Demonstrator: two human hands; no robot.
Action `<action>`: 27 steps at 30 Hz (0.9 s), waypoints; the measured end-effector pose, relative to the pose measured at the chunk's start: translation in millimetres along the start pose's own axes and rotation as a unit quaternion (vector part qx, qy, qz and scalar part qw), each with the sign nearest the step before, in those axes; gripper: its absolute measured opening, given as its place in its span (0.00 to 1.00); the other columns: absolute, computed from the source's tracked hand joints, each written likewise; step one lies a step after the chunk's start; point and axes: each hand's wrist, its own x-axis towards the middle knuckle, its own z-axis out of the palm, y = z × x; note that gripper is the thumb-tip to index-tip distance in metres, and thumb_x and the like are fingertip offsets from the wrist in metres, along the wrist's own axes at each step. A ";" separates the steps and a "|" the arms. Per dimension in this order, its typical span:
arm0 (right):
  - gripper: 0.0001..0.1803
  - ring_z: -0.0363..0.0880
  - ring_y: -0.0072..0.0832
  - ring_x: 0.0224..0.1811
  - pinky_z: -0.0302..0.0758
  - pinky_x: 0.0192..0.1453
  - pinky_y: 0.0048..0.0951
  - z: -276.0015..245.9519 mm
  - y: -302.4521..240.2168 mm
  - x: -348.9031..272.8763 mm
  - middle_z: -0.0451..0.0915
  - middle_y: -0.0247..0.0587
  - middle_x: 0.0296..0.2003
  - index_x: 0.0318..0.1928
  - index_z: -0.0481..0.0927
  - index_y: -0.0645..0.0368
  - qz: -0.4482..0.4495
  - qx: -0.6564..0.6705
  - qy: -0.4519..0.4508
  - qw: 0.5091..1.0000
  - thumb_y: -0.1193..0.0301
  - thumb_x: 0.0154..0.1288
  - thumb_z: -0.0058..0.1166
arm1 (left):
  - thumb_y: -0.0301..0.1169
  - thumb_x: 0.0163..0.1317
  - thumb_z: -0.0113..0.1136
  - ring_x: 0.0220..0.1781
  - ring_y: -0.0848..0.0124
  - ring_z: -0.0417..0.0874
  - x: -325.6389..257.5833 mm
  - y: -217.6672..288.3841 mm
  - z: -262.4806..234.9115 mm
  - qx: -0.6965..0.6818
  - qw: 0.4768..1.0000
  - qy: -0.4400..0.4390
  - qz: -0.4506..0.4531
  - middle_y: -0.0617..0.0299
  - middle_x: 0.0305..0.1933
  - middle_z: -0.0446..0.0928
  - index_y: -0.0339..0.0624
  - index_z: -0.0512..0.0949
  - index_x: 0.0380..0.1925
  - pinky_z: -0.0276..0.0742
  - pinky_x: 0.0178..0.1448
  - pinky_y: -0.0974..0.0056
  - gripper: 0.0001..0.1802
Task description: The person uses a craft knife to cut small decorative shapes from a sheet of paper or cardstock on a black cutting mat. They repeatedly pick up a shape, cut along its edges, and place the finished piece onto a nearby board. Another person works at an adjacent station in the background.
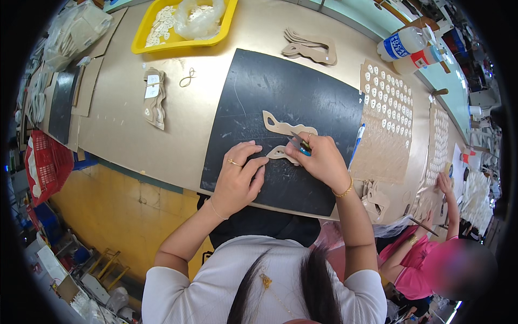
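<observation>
Head view: right hand (322,159) seemingly cuts beige piece (280,153).

The cutting mat (280,116) is matt black, rubbery-looking, scuffed with pale scratches. On it lie flat beige cut-outs (285,128) with a dull, leathery or card-like face. The desk (183,129) is smooth tan board with a soft sheen. The tray (141,40) is glossy yellow plastic and holds a crinkled clear plastic bag (198,17). The sheet (386,116) beside the mat is brown matt cardboard. A thin gold-coloured metal bracelet (344,191) shines on the right wrist.
</observation>
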 end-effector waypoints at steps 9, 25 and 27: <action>0.18 0.80 0.49 0.25 0.73 0.31 0.40 4.7 4.9 -0.8 0.79 0.54 0.22 0.39 0.85 0.63 0.003 0.004 0.038 0.999 0.58 0.65 0.66 | 0.24 0.54 0.67 0.67 0.51 0.71 0.8 1.1 2.1 0.069 0.996 -0.039 0.035 0.52 0.58 0.74 0.42 0.81 0.52 0.67 0.70 0.43 0.22; 0.19 0.79 0.50 0.24 0.72 0.30 0.39 7.5 5.2 -0.3 0.78 0.55 0.22 0.37 0.84 0.65 -0.002 -0.001 0.049 0.999 0.58 0.66 0.66 | 0.25 0.52 0.67 0.67 0.51 0.70 3.0 3.3 2.5 0.105 0.991 -0.065 0.045 0.52 0.60 0.73 0.43 0.81 0.55 0.66 0.71 0.43 0.26; 0.19 0.81 0.51 0.26 0.74 0.31 0.40 8.3 5.6 -0.6 0.78 0.55 0.23 0.38 0.84 0.65 -0.002 -0.011 0.053 0.999 0.58 0.66 0.66 | 0.26 0.52 0.67 0.67 0.51 0.70 4.7 6.6 2.0 0.131 0.988 -0.070 0.048 0.52 0.59 0.74 0.44 0.81 0.55 0.65 0.71 0.42 0.26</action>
